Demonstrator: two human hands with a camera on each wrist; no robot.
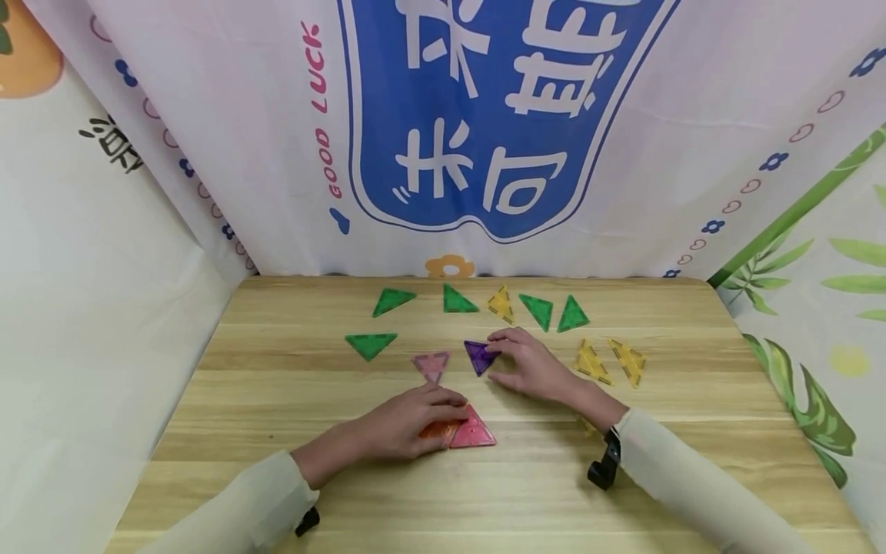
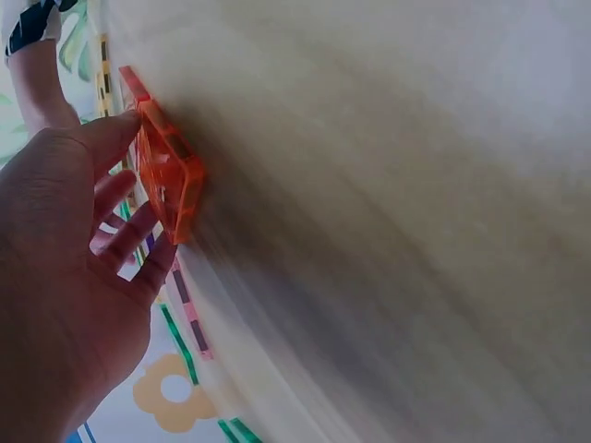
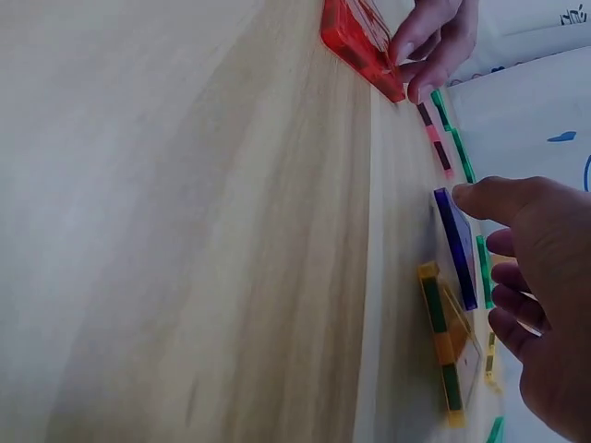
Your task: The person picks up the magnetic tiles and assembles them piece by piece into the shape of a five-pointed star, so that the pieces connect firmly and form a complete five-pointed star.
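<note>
My left hand holds an orange triangular magnetic tile, its thumb at one edge and fingers across the tile. Beside the orange tile, a red triangular tile lies flat, with a fingertip at its upper left edge. My right hand is over a purple triangular tile, fingers and thumb apart. Its fingertips reach the purple tile's right corner and cover part of it; firm contact is unclear. A pink triangular tile lies just beyond the left hand.
Several green triangular tiles lie at the back and left. Yellow triangular tiles lie to the right, one partly under the right wrist. Behind the wooden table hangs a printed cloth; more cloth flanks both sides.
</note>
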